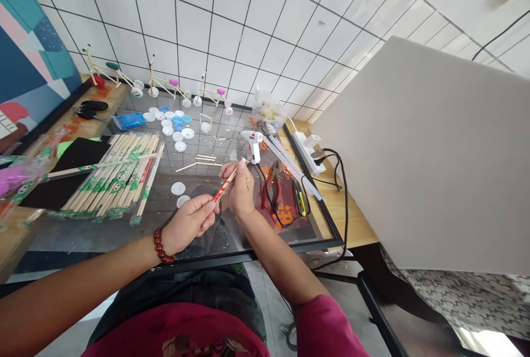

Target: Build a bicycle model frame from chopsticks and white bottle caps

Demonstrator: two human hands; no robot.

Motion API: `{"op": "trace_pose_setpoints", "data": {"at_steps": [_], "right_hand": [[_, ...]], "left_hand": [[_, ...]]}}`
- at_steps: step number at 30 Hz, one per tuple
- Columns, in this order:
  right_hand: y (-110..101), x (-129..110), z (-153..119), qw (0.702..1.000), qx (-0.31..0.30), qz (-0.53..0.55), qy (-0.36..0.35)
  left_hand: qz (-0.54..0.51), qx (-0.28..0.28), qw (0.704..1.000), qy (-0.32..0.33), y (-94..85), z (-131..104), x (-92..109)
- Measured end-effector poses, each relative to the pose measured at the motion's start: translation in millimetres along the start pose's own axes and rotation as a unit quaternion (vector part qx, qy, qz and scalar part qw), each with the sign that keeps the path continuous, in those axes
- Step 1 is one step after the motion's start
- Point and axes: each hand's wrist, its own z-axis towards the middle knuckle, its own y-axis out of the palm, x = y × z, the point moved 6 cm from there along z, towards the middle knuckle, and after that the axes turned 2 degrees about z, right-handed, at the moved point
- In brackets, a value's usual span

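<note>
A wrapped pair of disposable chopsticks [224,187] with red print on its clear sleeve is held aslant between my two hands. Its lower end is pinched by thumb and fingers of my left hand [189,222], which wears a beaded bracelet. My right hand [241,191] is closed around the upper end, its thumb on top. Just beyond that hand stands a white hot glue gun [253,144]. To the left lies a pile of wrapped chopsticks [111,175], mostly with green print. Short cut sticks [201,163] lie on the glass tabletop in front of my hands.
White and blue bottle caps [177,122] are spread towards the back. Small stick-built tricycles [174,85] line the wall. Pliers [271,186], a utility knife [298,198], glue sticks [292,164], a power strip [308,150] and a black cord are at the right. A large white panel rises beyond.
</note>
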Motion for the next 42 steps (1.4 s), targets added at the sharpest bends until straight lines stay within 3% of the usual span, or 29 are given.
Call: {"op": "trace_pose_setpoints", "data": {"at_steps": [13, 22, 25, 27, 29, 30, 32, 34, 36, 38, 40, 42], "right_hand": [[13, 8, -8, 0.998, -0.037, 0.029, 0.05], [29, 7, -17, 0.992, -0.11, 0.018, 0.053], [30, 4, -23, 0.985, -0.163, -0.006, 0.058], [28, -1, -27, 0.982, -0.182, -0.035, 0.033], [26, -8, -31, 0.975, -0.205, -0.08, -0.019], [27, -10, -32, 0.969, -0.218, -0.106, -0.045], [29, -11, -35, 0.956, -0.234, -0.156, -0.082], [31, -8, -36, 0.948, -0.235, -0.191, -0.097], [34, -5, -36, 0.944, -0.238, -0.202, -0.102], [37, -4, -38, 0.942, -0.247, -0.202, -0.107], [39, -3, -39, 0.938, -0.256, -0.202, -0.113], [39, -3, -39, 0.937, -0.258, -0.206, -0.117]], "left_hand": [[-0.046, 0.039, 0.998, -0.017, 4.1, 3, -1], [-0.025, 0.067, 0.997, 0.037, -3.7, 8, 7], [0.029, 0.079, 0.993, 0.081, -7.4, 6, 20], [0.11, 0.081, 0.983, 0.125, -14.5, 0, 40], [0.245, 0.13, 0.942, 0.19, -34.3, -14, 71], [0.331, 0.19, 0.898, 0.218, -50.7, -25, 87], [0.501, 0.345, 0.756, 0.241, -90.6, -53, 119], [0.636, 0.437, 0.616, 0.157, -134.0, -78, 134], [0.692, 0.485, 0.535, 0.016, -180.8, -100, 135], [0.714, 0.487, 0.489, -0.12, -218.3, -119, 128], [0.722, 0.471, 0.474, -0.18, -238.3, -131, 121], [0.715, 0.48, 0.471, -0.19, -243.9, -135, 118]]}}
